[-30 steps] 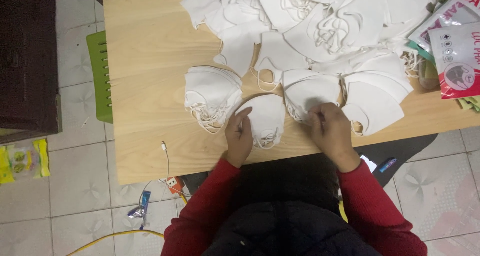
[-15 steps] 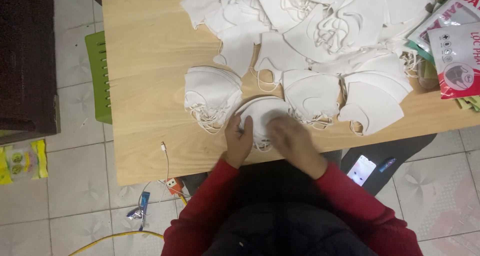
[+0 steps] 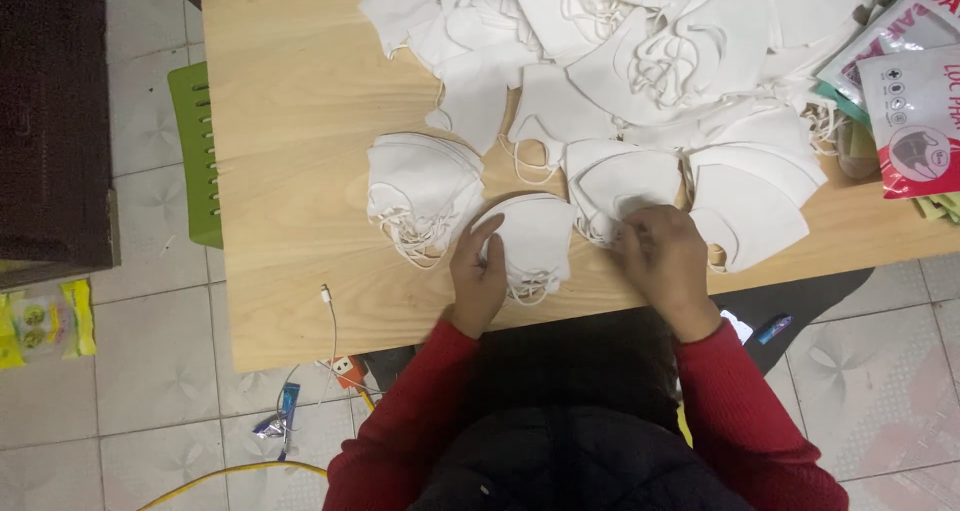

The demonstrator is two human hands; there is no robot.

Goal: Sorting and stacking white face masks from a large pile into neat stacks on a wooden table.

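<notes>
Several stacks of folded white face masks lie on a light wooden table [image 3: 290, 221]. My left hand [image 3: 478, 276] rests on the left edge of the small stack [image 3: 535, 243] nearest me, fingers pressing it down. My right hand [image 3: 662, 256] reaches onto the lower edge of the stack [image 3: 625, 183] just to the right, fingertips pinching at a mask there. Another stack [image 3: 420, 189] sits to the left, and one more [image 3: 752, 196] to the right. Both sleeves are red.
A loose heap of white masks [image 3: 640, 41] covers the table's far side. Printed mask packets [image 3: 915, 111] lie at the right edge. A green plastic chair [image 3: 192, 151] stands left of the table, beside dark furniture [image 3: 50, 121]. Cables and scraps lie on the tiled floor.
My right hand went from the right stack to the near stack, then moved back to the right stack. My left hand stayed on the near stack.
</notes>
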